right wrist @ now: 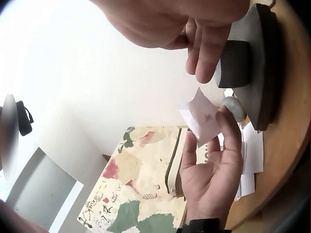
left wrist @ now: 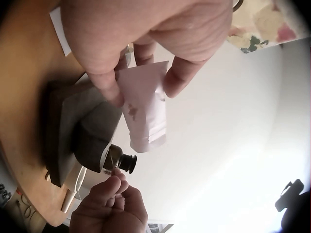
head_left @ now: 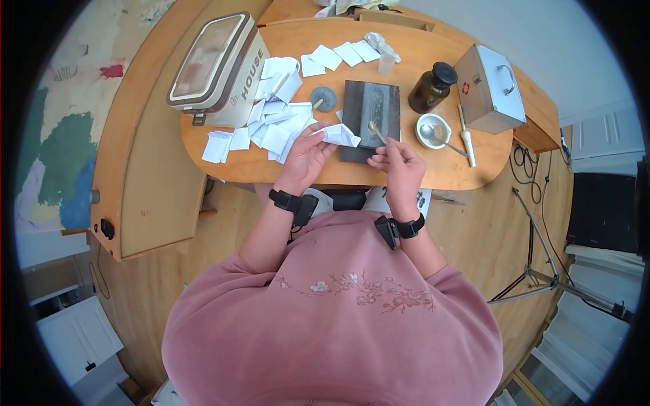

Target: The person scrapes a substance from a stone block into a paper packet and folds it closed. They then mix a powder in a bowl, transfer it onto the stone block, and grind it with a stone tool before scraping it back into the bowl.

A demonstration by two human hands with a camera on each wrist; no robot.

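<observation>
My left hand (head_left: 306, 160) pinches a folded white paper packet (head_left: 341, 134) between thumb and fingers. In the left wrist view the packet (left wrist: 144, 109) tapers slightly and bears a small reddish mark. To its right, my right hand (head_left: 398, 162) pinches a thin stick-like tool (head_left: 377, 132) with a pale tip, close over a grey rectangular stone block (head_left: 379, 101). A brownish smear runs along the block's top. The block lies on a dark flat board (head_left: 354, 108). In the right wrist view the right hand (right wrist: 194, 29) hides the tool.
White papers (head_left: 277, 135) are heaped left of the board, beside a grey disc (head_left: 327, 96) and a large lidded box (head_left: 233, 74). On the right stand a brown jar (head_left: 428, 91), a white bowl (head_left: 421, 128) with a spoon, a white-handled tool (head_left: 468, 143) and a metal first-aid case (head_left: 487, 95).
</observation>
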